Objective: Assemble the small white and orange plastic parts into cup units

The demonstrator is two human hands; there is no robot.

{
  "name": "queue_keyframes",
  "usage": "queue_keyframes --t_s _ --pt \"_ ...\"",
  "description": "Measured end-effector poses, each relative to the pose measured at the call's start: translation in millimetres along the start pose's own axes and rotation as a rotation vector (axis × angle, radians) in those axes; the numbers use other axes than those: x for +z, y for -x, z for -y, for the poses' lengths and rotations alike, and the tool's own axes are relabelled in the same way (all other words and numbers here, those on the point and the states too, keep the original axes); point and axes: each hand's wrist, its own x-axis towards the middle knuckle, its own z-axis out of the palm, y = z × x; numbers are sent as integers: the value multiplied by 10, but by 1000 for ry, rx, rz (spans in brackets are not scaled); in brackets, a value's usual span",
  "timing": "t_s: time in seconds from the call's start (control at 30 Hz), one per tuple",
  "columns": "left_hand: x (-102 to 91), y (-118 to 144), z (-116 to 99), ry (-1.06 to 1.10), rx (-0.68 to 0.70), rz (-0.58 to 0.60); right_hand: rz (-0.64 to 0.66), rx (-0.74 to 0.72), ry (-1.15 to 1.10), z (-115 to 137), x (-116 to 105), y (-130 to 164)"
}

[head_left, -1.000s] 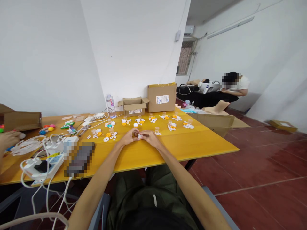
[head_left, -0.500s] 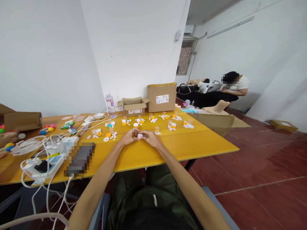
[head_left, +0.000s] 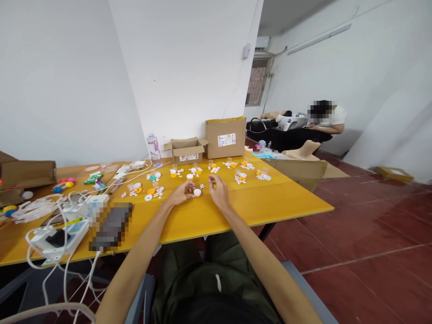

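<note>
Listener: What does the head view show?

Describer: 2 bare hands over a yellow-brown table [head_left: 266,200]. The left hand [head_left: 180,193] has its thumb and fingers around a small white-topped piece [head_left: 197,192], with a little orange below the white.

Listener: And the right hand?

Describer: The right hand [head_left: 219,191] is apart from that piece, just to its right. Its fingers are bent; I cannot tell whether they hold anything.

Listener: What lies close by?

Describer: A similar white-and-orange piece [head_left: 190,177] stands just beyond the left hand. A few small white bits [head_left: 202,186] lie between the hands, a little farther out. Groups of plastic parts [head_left: 151,192] in white, orange and teal, some with see-through cups, spread across the table.

Listener: Behind those?

Describer: A water bottle [head_left: 154,150], an open cardboard box [head_left: 187,152] and a taller cardboard box [head_left: 225,138]. Near the left side are white power strips [head_left: 76,231] with cables. At the far right sits a person [head_left: 338,121] in a white top.
</note>
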Motion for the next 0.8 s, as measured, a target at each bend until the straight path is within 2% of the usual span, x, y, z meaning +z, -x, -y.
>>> queue_keyframes --t_s 0.17,0.27,0.33,0.53,0.67,0.8 --pt "-4 4 -16 -50 6 9 -125 62 224 -138 -25 3" --pt "-4 16 -35 -87 18 14 -222 148 273 -288 9 16" --pt "2 23 -47 -103 26 16 -247 154 283 -373 37 23" --pt "69 35 -91 -169 47 11 -99 184 334 -426 61 16" --pt "95 40 -112 -229 55 -19 -32 131 294 -360 37 7" --pt "87 40 -118 -251 59 -32 87 142 241 -250 33 2"
